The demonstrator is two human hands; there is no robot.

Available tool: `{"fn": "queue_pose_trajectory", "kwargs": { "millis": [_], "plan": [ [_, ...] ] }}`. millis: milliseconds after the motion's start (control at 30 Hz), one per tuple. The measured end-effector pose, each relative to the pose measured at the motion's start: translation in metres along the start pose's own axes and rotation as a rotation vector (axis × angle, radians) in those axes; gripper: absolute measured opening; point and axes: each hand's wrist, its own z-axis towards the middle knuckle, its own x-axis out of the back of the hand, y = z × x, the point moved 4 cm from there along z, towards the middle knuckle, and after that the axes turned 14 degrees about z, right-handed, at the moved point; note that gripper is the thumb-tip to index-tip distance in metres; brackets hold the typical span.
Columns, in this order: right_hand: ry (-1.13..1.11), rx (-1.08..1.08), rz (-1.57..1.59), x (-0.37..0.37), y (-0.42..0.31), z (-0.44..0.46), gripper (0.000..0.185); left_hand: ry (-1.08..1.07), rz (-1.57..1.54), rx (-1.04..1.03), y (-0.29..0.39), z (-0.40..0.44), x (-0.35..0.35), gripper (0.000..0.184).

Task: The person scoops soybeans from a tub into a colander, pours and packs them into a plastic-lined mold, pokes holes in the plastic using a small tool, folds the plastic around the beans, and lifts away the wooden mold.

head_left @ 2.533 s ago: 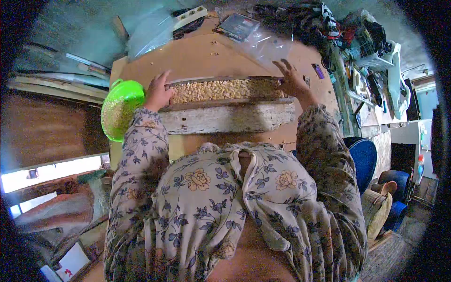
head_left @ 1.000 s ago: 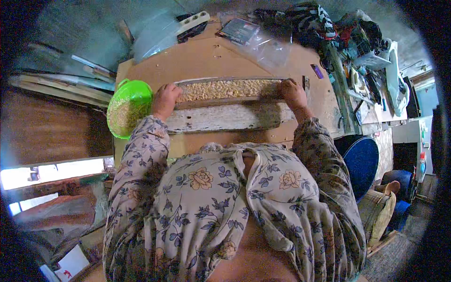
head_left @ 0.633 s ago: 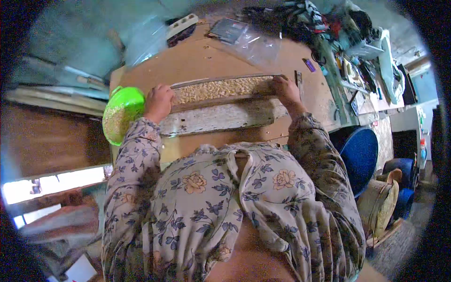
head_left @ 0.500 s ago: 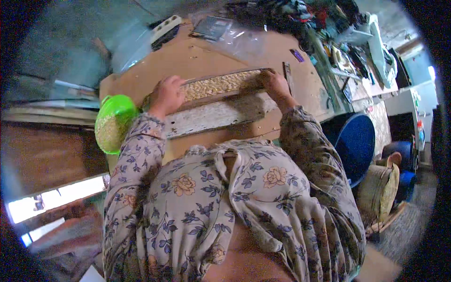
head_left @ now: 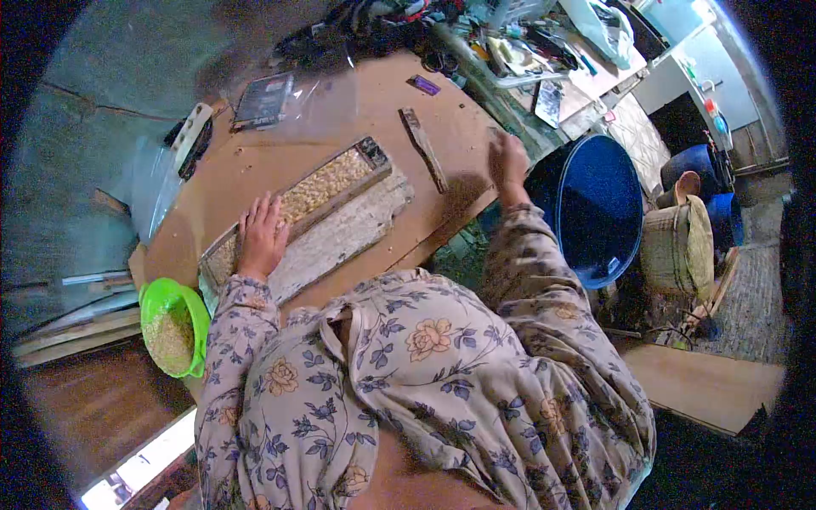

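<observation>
A long wooden trough filled with pale kernels lies slantwise on the brown tabletop, alongside a worn white board. Across the trough, near its left part, my left hand rests on the kernels with its fingers extended. My right hand is at the table's right edge, away from the trough; its fingers are bent, and whether they hold anything is hard to make out. Between that hand and the trough lies a narrow wooden strip. A green basket with more kernels stands at the left.
A blue barrel stands just right of the table edge, with a woven basket beyond it. At the back of the table are a purple packet, a dark flat case, clear plastic and a power strip. Tools clutter the side bench.
The view has turned to the right. My right hand has left the trough's right end and moved to the table's edge. My left hand now lies flatter over the kernels.
</observation>
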Motion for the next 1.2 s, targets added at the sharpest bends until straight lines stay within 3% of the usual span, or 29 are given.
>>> {"fn": "queue_pose_trajectory", "kwargs": {
  "millis": [33, 100, 267, 367, 400, 433, 500, 533, 567, 633, 667, 700, 767, 900, 967, 1033, 1200],
  "plan": [
    [0.018, -0.024, -0.098, 0.005, 0.027, 0.000, 0.026, -0.001, 0.007, 0.001, -0.002, -0.002, -0.003, 0.050],
    [-0.027, -0.266, -0.114, 0.009, 0.056, -0.008, 0.030, -0.008, 0.001, 0.015, -0.006, -0.005, -0.007, 0.050],
    [-0.108, -0.413, -0.125, 0.011, 0.055, -0.002, 0.028, -0.028, -0.010, 0.047, -0.008, -0.009, 0.009, 0.049],
    [-0.109, -0.445, -0.159, 0.004, 0.072, 0.002, 0.023, -0.048, 0.004, 0.019, -0.005, -0.005, 0.015, 0.045],
    [-0.207, -0.401, -0.238, 0.007, 0.063, 0.008, 0.022, -0.033, 0.020, 0.007, -0.006, -0.005, 0.016, 0.044],
    [-0.159, -0.415, -0.228, 0.017, 0.043, 0.009, 0.021, -0.043, 0.012, 0.021, -0.006, -0.006, 0.017, 0.044],
    [-0.237, -0.288, -0.230, 0.014, 0.063, 0.009, 0.023, -0.056, 0.014, 0.060, -0.009, -0.006, 0.014, 0.044],
    [-0.195, -0.299, -0.172, 0.029, 0.033, 0.009, 0.022, -0.042, 0.015, 0.024, -0.009, -0.007, 0.010, 0.044],
    [-0.253, -0.384, -0.123, 0.019, 0.065, 0.007, 0.019, -0.026, 0.015, -0.015, -0.008, -0.008, 0.008, 0.044],
    [-0.252, -0.319, 0.028, 0.022, 0.047, 0.005, 0.016, -0.047, -0.011, -0.009, -0.006, -0.007, 0.010, 0.043],
    [-0.288, -0.278, 0.350, 0.015, 0.040, 0.003, 0.015, -0.067, -0.047, -0.027, -0.003, -0.009, 0.010, 0.042],
    [-0.295, -0.272, 0.351, 0.008, 0.034, 0.001, 0.015, -0.069, -0.047, -0.018, -0.004, -0.011, 0.009, 0.042],
    [-0.337, -0.695, 1.205, -0.019, 0.006, -0.008, 0.018, -0.003, 0.002, -0.089, -0.002, -0.013, 0.011, 0.045],
    [-0.661, -0.348, 0.857, -0.051, -0.125, -0.023, 0.019, -0.064, -0.082, -0.037, 0.013, -0.011, 0.027, 0.052],
    [-0.721, 0.025, 0.530, -0.039, -0.206, -0.033, 0.019, -0.063, -0.103, -0.011, 0.016, -0.014, 0.020, 0.057],
    [-0.660, 0.277, 0.570, -0.048, -0.246, -0.043, 0.019, -0.032, -0.040, 0.048, 0.013, -0.018, 0.013, 0.058],
    [-0.759, 0.351, 0.414, -0.098, -0.271, -0.060, 0.021, -0.083, -0.051, 0.097, -0.003, -0.036, 0.016, 0.063]
  ]
}}
